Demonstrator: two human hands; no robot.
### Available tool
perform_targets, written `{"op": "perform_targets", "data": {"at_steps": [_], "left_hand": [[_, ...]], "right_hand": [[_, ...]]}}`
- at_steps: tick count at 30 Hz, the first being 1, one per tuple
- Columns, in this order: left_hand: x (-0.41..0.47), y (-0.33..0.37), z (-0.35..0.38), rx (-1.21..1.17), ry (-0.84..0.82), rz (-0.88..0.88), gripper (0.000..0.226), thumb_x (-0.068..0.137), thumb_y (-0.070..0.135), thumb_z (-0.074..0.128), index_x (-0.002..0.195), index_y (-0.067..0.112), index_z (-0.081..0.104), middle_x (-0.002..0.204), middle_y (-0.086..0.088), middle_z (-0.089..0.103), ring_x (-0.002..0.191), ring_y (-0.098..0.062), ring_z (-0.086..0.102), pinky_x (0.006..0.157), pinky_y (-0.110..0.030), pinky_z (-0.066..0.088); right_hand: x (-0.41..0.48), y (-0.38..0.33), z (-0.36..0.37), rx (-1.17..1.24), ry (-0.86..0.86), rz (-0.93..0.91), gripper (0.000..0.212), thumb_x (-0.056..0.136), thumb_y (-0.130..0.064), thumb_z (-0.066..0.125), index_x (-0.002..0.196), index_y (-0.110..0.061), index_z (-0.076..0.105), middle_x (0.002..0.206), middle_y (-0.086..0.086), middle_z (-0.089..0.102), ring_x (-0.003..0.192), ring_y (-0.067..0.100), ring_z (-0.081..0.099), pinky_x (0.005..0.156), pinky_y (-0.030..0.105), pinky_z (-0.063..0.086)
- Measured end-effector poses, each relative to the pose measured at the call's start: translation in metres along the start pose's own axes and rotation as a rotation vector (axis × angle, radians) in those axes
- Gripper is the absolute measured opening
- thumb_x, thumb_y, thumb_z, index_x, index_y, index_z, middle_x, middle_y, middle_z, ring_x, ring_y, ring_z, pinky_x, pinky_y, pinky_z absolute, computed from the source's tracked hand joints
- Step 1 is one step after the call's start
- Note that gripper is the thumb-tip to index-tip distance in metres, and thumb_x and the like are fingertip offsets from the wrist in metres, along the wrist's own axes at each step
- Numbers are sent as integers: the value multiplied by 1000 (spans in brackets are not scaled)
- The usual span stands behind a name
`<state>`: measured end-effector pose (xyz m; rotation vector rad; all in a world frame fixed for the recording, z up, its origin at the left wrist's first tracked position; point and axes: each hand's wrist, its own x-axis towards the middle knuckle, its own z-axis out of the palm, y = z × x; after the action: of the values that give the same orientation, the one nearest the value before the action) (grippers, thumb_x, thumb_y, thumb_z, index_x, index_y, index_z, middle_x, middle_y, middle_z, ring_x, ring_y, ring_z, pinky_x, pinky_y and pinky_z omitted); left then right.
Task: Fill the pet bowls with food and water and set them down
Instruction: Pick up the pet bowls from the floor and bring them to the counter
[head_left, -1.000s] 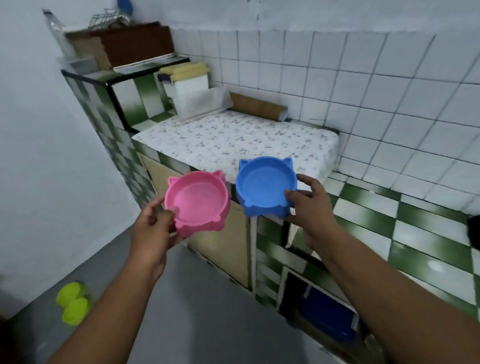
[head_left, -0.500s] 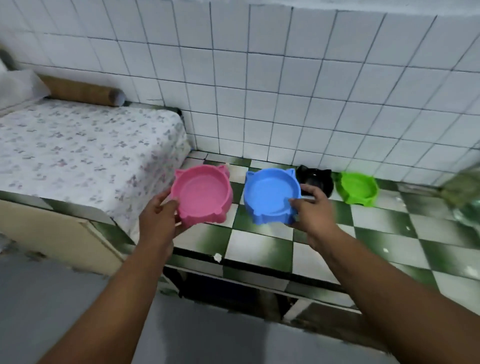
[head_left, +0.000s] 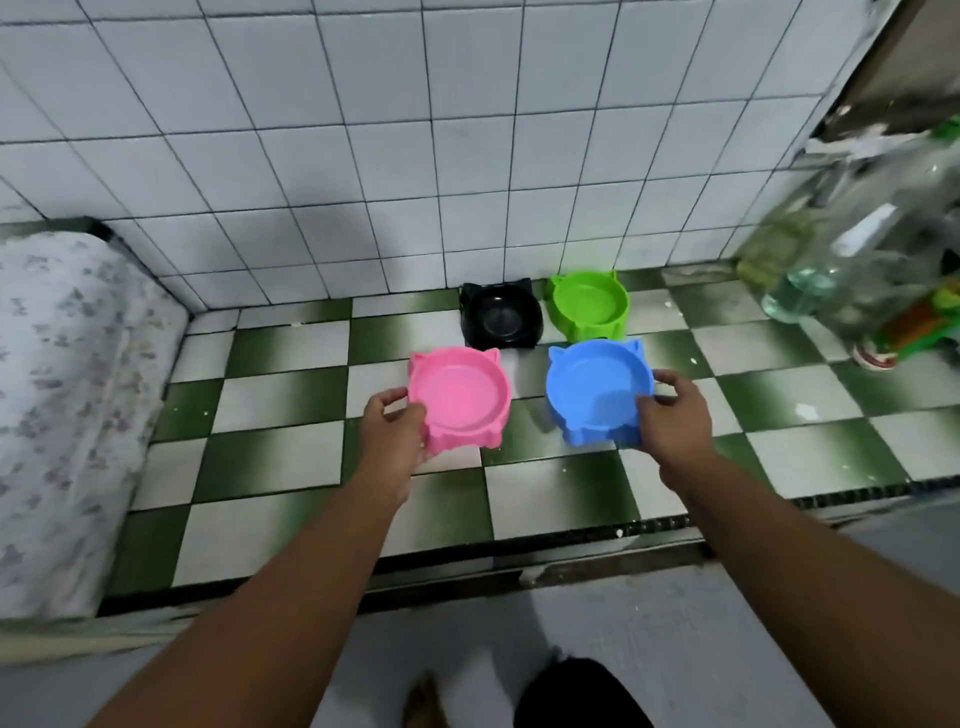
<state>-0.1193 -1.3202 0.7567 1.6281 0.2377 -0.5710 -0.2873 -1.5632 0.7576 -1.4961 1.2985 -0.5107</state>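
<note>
At the far left a floral cloth (head_left: 62, 395) covers a raised block beside the checkered counter (head_left: 291, 483). Your left hand (head_left: 392, 441) grips the pink bowl (head_left: 458, 397) at its near left rim, thumb on top of the rim and fingers curled beneath; the bowl is empty and sits low over the counter, though you cannot tell whether its base touches the tiles. Just to its right, with a gap between them, your right hand (head_left: 670, 415) holds the blue bowl (head_left: 598, 391) the same way at its near right edge, thumb on the rim and fingers wrapped round the side; it too is empty, and contact with the counter is unclear. Behind the pair, against the white tiled wall (head_left: 363, 156), a black bowl (head_left: 500, 316) and a green bowl (head_left: 589, 303) stand side by side on the counter. At the far right stands a blurred clear bottle (head_left: 841, 260) with liquid in it.
</note>
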Motion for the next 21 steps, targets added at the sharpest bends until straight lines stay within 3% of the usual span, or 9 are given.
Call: {"op": "perform_targets", "data": {"at_steps": [2, 6, 11, 16, 19, 21], "left_hand": [[6, -6, 20, 35, -16, -12, 28, 99, 10, 60, 122, 24, 53, 116, -7, 64, 101, -30, 70, 67, -40, 65], [17, -23, 50, 61, 51, -33, 31, 98, 7, 59, 124, 22, 54, 121, -10, 61, 101, -33, 69, 73, -49, 65], [19, -39, 77, 107, 101, -63, 36, 96, 4, 61, 129, 17, 53, 120, -14, 64, 88, -28, 70, 69, -45, 64], [24, -42, 97, 152, 153, -24, 34, 96, 6, 61, 128, 16, 53, 119, -7, 60, 93, -26, 70, 53, -28, 60], [25, -46, 102, 329, 231, 69, 34, 97, 13, 64, 130, 13, 58, 111, -5, 68, 67, -18, 73, 48, -26, 58], [28, -48, 103, 429, 261, 128, 34, 96, 19, 67, 130, 14, 63, 106, -4, 73, 60, -15, 73, 47, -23, 57]], "right_hand": [[19, 6, -8, -35, 22, 30, 35, 76, -21, 55, 108, -34, 57, 96, 11, 69, 84, 31, 68, 72, 54, 59], [52, 8, -15, -156, 7, -33, 38, 85, -10, 55, 122, -19, 58, 96, 15, 67, 82, 28, 62, 71, 34, 51], [85, 9, -18, -224, -46, -42, 34, 87, -12, 55, 119, -21, 57, 93, 15, 68, 84, 33, 66, 76, 44, 57], [106, 12, -18, -277, -118, -71, 33, 87, -13, 56, 119, -22, 55, 94, 14, 67, 83, 33, 66, 76, 49, 58], [116, 21, -24, -313, -143, -86, 33, 87, -14, 57, 120, -19, 56, 93, 13, 68, 83, 34, 66, 76, 48, 58], [119, 28, -29, -337, -142, -101, 33, 86, -14, 59, 119, -16, 57, 95, 14, 69, 84, 34, 66, 77, 46, 57]]}}
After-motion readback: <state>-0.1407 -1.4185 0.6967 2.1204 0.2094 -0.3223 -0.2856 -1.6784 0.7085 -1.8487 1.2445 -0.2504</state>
